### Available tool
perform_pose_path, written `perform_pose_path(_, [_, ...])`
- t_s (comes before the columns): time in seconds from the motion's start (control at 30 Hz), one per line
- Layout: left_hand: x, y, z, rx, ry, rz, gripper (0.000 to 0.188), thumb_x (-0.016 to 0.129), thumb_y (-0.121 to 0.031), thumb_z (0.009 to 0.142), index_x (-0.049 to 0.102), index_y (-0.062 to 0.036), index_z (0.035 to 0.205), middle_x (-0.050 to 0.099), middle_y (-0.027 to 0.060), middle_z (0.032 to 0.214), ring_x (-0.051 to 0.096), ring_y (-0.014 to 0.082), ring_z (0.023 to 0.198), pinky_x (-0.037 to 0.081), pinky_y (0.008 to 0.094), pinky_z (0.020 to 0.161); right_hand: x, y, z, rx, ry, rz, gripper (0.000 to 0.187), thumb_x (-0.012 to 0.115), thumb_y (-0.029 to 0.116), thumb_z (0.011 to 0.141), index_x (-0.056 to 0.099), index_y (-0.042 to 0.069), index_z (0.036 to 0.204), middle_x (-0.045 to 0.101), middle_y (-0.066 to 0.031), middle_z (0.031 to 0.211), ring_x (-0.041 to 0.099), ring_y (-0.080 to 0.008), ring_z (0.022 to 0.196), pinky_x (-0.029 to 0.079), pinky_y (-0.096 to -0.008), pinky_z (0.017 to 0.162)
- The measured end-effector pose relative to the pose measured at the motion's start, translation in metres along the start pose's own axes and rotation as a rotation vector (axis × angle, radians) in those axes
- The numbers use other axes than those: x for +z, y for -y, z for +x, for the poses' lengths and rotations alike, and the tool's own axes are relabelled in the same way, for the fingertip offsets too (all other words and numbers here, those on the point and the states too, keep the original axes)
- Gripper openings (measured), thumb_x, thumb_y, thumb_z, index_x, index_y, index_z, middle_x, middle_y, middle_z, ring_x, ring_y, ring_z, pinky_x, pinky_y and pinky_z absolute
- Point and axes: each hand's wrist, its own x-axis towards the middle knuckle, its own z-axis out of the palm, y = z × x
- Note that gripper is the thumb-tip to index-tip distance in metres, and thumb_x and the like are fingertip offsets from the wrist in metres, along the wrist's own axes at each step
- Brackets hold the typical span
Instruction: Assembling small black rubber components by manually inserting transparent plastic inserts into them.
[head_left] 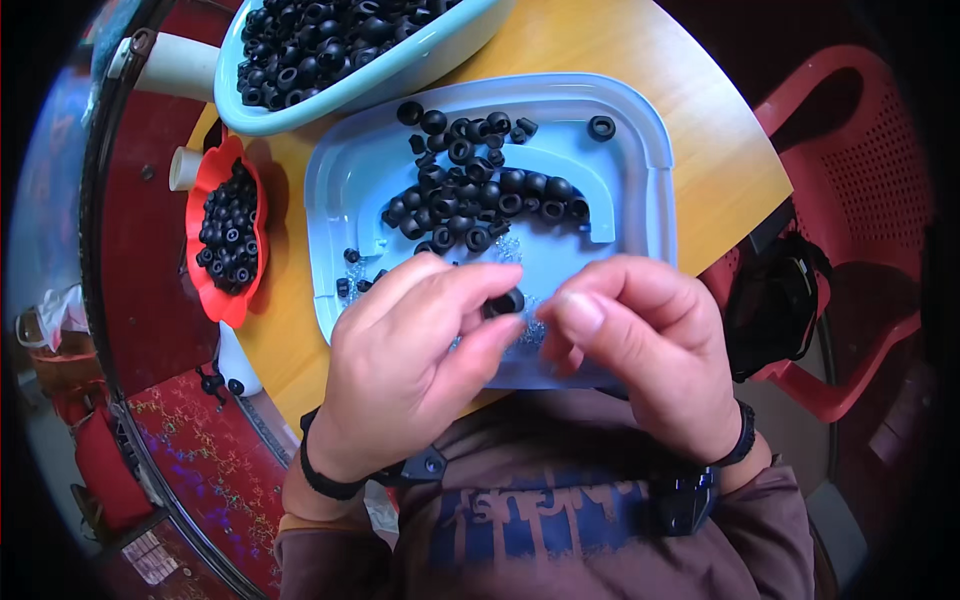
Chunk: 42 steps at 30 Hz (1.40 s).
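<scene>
My left hand [410,360] pinches a small black rubber ring [505,301] between thumb and fingers, just above the near edge of a light blue tray [640,190]. My right hand [640,340] is close beside it with fingers curled and thumb toward the ring; what it holds is hidden. A heap of black rubber rings [480,195] lies in the middle of the tray, with small shiny metal bits [505,247] in front of it.
A light blue tub [400,70] full of black rings stands at the back left of the wooden table [700,130]. A red scalloped dish [215,290] with more rings sits at the left. A red plastic chair [860,200] is on the right.
</scene>
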Motion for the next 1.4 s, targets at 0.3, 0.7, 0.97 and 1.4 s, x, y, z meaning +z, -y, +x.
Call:
perform_pose_path(0.3, [0.002,-0.002,-0.005,0.156,-0.079,-0.239,0.038,0.065,0.003,0.073,0.059,-0.0005,0.110,0.059,0.0076,0.078,0.055,0.0133,0.061,0.045,0.0238,0.053,0.014,-0.004,0.006,0.102,-0.073,0.329,0.025,0.055,0.009,0.087,0.052,-0.001,0.110,0.059,-0.0089,0.097,0.059,-0.0153,0.085,0.050,-0.0290,0.073])
perform_pose_path(0.7, [0.010,-0.004,-0.006,-0.052,-0.172,-0.341,0.041,0.067,0.000,0.072,0.057,0.0010,0.112,0.051,0.0044,0.068,0.045,0.0115,0.056,0.041,0.0240,0.051,0.013,0.004,0.007,0.048,-0.259,0.310,0.024,0.053,0.019,0.086,0.054,-0.001,0.099,0.059,-0.0092,0.079,0.059,-0.0159,0.066,0.051,-0.0289,0.064])
perform_pose_path(0.97, [0.023,0.017,-0.008,0.007,0.035,0.047,0.012,0.065,-0.005,0.072,0.060,-0.0038,0.083,0.053,0.0087,0.071,0.054,0.0247,0.062,0.042,0.0329,0.054,0.009,0.004,0.009,-0.057,-0.475,0.228,0.027,0.048,0.029,0.086,0.052,0.002,0.089,0.054,-0.0079,0.068,0.054,-0.0150,0.055,0.049,-0.0301,0.061])
perform_pose_path(1.4, [0.031,0.007,0.002,0.073,0.056,0.281,0.024,0.064,-0.001,0.067,0.059,-0.0052,0.090,0.053,0.0072,0.077,0.055,0.0250,0.067,0.040,0.0353,0.058,0.006,0.000,0.010,-0.040,-0.479,0.193,0.027,0.048,0.030,0.085,0.050,0.002,0.087,0.052,-0.0076,0.066,0.051,-0.0149,0.055,0.046,-0.0295,0.062])
